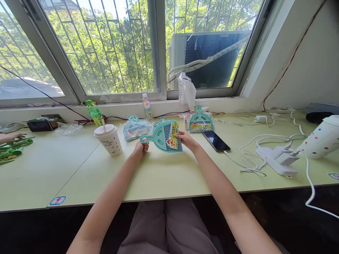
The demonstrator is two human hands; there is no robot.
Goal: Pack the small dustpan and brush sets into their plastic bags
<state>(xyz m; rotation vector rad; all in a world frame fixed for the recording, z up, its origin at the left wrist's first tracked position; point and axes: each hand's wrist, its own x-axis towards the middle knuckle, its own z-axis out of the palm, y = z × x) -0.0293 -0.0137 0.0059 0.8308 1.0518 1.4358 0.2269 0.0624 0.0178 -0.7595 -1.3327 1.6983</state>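
Fingers, head view: left hand (141,147) clasping the handle end of the teal dustpan (159,138); right hand (186,138) gripping its right edge, beside the yellow label (173,135). Two-ended hold probably for steadiness, over mid-table (164,180). Bounds: cup (109,141) left, phone (216,141) right, bagged dustpan (136,128) behind; room to move lies toward the near edge.

Fine print on the held label (172,136) unreadably small; dotted cup (321,137) cropped right
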